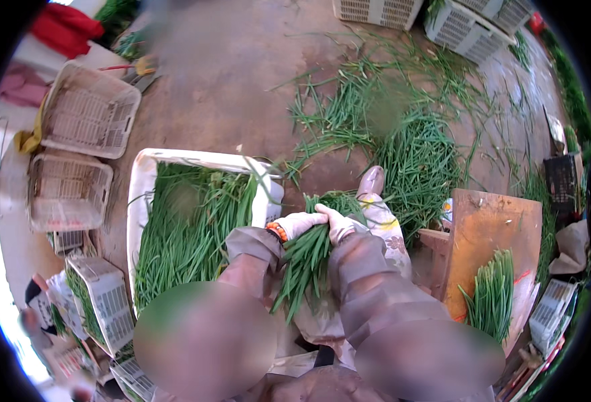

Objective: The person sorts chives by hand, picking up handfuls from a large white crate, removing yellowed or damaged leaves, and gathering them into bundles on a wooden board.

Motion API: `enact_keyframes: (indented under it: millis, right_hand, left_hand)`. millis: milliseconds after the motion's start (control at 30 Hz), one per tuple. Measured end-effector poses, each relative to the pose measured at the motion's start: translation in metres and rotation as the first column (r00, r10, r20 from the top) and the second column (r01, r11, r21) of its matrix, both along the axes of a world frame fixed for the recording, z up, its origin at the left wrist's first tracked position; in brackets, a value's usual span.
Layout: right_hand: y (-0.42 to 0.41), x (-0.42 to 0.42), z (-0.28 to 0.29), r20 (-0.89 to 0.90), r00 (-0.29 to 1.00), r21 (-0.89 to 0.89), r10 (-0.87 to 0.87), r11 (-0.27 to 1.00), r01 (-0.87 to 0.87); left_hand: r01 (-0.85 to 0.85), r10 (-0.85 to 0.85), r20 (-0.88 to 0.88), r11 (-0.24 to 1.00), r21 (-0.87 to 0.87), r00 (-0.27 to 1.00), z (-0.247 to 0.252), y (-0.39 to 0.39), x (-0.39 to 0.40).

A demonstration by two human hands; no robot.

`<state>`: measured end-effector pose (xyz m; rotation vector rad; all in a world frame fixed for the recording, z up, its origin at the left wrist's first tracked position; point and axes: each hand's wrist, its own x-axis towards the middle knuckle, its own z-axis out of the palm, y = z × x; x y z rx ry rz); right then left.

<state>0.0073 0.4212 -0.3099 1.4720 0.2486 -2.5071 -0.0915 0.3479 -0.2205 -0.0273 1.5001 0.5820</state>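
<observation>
A bunch of long green leafy stalks (308,256), which look like garlic chives, lies across my lap. My left hand (298,224), in a white glove with orange beads at the wrist, grips it from the left. On its other side my right hand (336,224), also gloved in white, closes around the same bunch near its upper end. The two thumbs meet on top of the stalks. Left of my hands stands a white plastic crate (270,201) filled with the same greens. To the right, another bunch (493,296) rests on a wooden board (496,226).
Loose greens (421,156) lie heaped on the floor beyond my boot (371,181). Two crates (92,110) (69,191) stand at the left, with more crates (468,32) at the top right. A crate of greens (107,301) and people (57,301) are at the lower left.
</observation>
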Motion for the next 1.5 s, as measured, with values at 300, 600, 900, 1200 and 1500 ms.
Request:
enact_keyframes:
  millis: [300,600,900,1200,1500]
  right_hand:
    - [0.01,-0.012,-0.069,0.054,0.998,-0.095,-0.015,0.995,0.02]
    - [0.017,-0.012,0.018,-0.254,0.956,-0.093,-0.147,0.988,0.127]
    - [-0.055,0.01,0.227,-0.706,0.703,0.248,-0.09,0.898,0.364]
    - [-0.107,0.057,0.302,-0.667,0.603,0.636,0.439,0.757,0.152]
    - [-0.071,0.071,0.277,-0.607,0.746,0.326,-0.274,0.77,0.548]
  left_hand:
    - [0.809,-0.748,-0.369,0.588,0.018,0.552,-0.058,0.022,-0.016]
    - [0.751,-0.64,-0.471,0.655,0.078,0.607,0.134,0.004,-0.018]
    - [-0.339,0.467,0.073,0.515,0.787,0.881,0.184,-0.088,0.032]
    - [-0.112,0.389,-0.238,0.692,0.713,0.89,0.25,-0.162,0.092]
    - [0.018,0.236,-0.328,0.787,0.617,0.915,0.239,-0.226,0.138]
